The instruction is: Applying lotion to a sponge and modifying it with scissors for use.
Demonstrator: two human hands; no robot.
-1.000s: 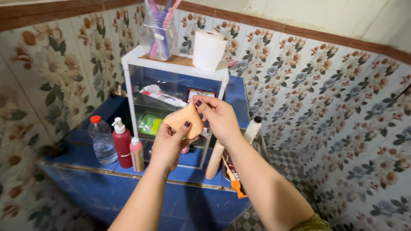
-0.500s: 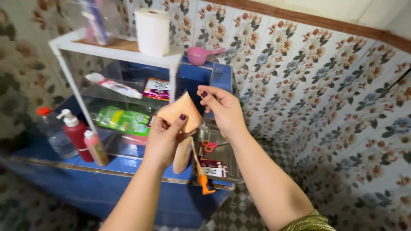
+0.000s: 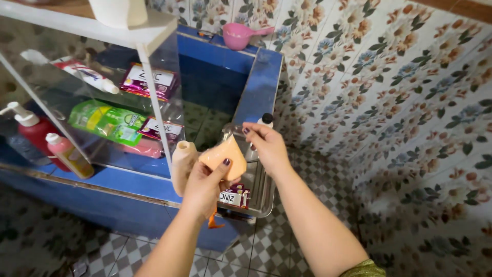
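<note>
Peach pouch in left hand, red sachets below

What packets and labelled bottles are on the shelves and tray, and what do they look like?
Purple flat sachet with white label: glass shelf, upper tier, lying flat.
Green crinkly plastic pouch: lower glass shelf, lying flat.
White squeeze tube with red end: upper shelf, lying flat.
Small dark-red sachets with white panel: metal tray, below the left hand.
Pink bottle with yellow label: blue tiled ledge, upright.
</note>
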